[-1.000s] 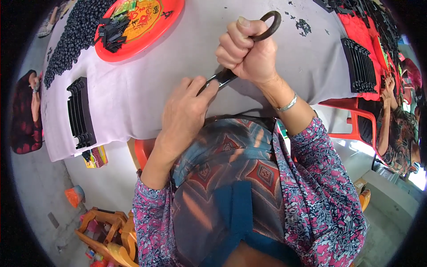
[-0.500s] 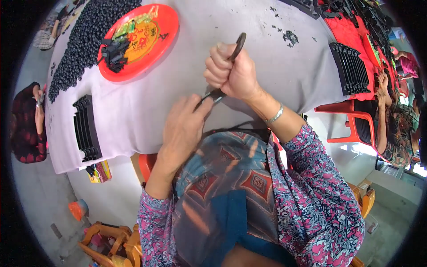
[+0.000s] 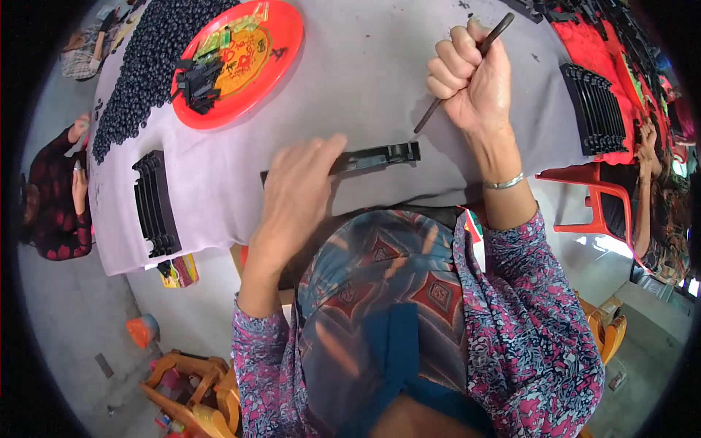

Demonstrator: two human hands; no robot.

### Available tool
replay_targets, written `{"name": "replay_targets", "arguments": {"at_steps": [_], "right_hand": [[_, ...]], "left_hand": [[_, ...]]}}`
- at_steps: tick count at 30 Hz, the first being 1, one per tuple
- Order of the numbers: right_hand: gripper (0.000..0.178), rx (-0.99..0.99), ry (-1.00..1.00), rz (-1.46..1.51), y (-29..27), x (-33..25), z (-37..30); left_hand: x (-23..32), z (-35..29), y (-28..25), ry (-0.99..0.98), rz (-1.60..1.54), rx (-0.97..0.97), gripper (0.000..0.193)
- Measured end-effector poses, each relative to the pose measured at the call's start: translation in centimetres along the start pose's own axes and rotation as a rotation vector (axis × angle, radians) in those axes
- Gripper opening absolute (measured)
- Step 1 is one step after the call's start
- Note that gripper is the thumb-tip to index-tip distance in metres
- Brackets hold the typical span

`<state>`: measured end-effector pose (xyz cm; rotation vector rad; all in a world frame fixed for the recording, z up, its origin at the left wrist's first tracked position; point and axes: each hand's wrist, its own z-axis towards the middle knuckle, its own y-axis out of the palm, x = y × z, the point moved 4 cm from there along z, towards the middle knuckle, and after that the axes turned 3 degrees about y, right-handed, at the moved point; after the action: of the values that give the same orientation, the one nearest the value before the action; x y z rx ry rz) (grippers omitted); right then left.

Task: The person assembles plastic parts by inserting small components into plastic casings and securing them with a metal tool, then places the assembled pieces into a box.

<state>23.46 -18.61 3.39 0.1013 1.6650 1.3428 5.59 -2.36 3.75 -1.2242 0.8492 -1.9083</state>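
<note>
A long, narrow black plastic piece [image 3: 376, 156] with a rounded clip-like end lies level above the grey cloth, close to the table's front edge. My left hand [image 3: 298, 193], slightly blurred, is closed over its left part, and a short end sticks out on the far side of the fingers. Up and to the right, my right hand [image 3: 471, 80] makes a fist around a thin dark rod [image 3: 498, 32]. The rod slants, its lower tip near the right end of the plastic piece but apart from it.
A red plate [image 3: 292, 55] with black pieces and green and yellow ones stands at the upper left, beside a heap of small black beads [image 3: 139, 80]. Racks of black strips lie at left [image 3: 157, 204] and right [image 3: 595, 109]. People sit at both sides; a red chair [image 3: 577, 175] stands right.
My right hand has moved up and right with the rod, away from my left hand. The black plastic piece now shows more fully and lies nearly level. The view has shifted slightly.
</note>
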Motion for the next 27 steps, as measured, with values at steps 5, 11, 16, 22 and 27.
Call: {"name": "replay_targets", "arguments": {"at_steps": [5,11,16,22,27], "right_hand": [[0.043,0.045,0.033,0.009,-0.5,0.8,0.0],[0.043,0.034,0.069,0.017,-0.7,1.4,-0.1],[0.044,0.045,0.08,0.025,-0.4,1.4,-0.2],[0.046,0.091,0.053,0.012,-0.5,1.8,-0.1],[0.048,0.04,-0.002,0.083,-0.3,2.2,-0.2]], "left_hand": [[-1.1,0.9,-0.7,0.028,0.028,-0.238,0.047],[-1.1,1.7,-1.9,0.185,0.149,-0.156,0.023],[-2.2,0.1,-2.1,0.074,0.004,0.008,0.027],[-1.6,-2.4,0.5,-0.621,-0.313,0.079,0.09],[0.0,-1.6,1.8,-0.485,-0.08,0.062,0.095]]}}
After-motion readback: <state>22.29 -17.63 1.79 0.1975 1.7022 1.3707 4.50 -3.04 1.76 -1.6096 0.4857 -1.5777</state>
